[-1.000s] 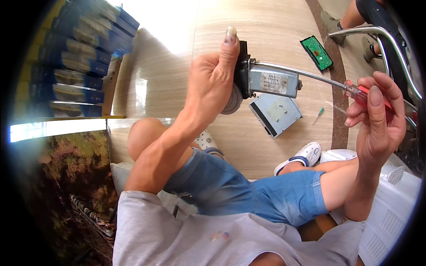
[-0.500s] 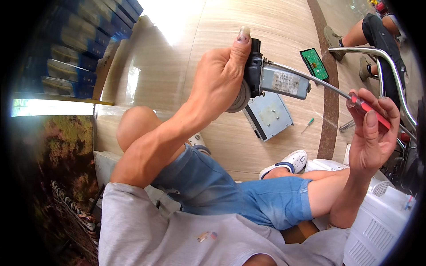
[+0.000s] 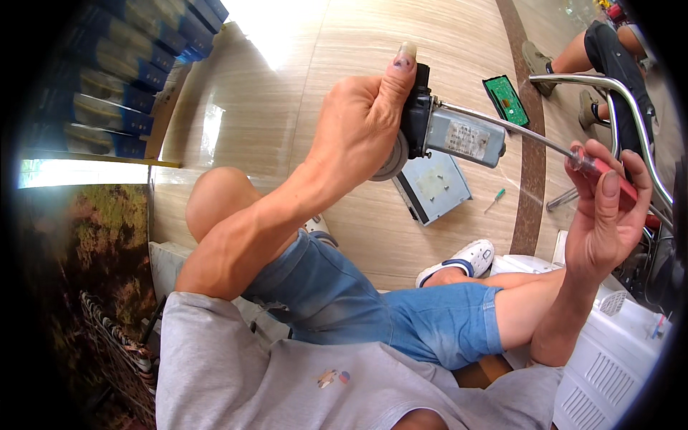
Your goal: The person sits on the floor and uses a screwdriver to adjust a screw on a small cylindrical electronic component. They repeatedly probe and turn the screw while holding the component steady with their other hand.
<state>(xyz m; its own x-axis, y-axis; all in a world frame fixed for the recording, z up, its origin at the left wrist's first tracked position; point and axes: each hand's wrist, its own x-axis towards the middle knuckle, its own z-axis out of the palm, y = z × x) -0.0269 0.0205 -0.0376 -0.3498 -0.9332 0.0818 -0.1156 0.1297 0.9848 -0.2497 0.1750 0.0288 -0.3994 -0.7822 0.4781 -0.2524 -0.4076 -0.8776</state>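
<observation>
My left hand grips the black housing of an electric motor, whose silver-grey can with a white label points to the right. A round grey disc shows beneath the hand. Fingers of my right hand close around the red handle of a screwdriver. Its long metal shaft runs left along the top of the motor can, with the tip at the edge of the black housing by a screw. Whether the tip sits in the screw head, I cannot tell.
On the floor lie a grey metal box, a green circuit board and a small green-handled screwdriver. A chrome chair frame and another person's legs are at right. Blue boxes fill a shelf at left, and white plastic crates stand lower right.
Both hands, with the motor and the screwdriver, have shifted slightly to the right. The red handle has turned a little in my right fingers.
</observation>
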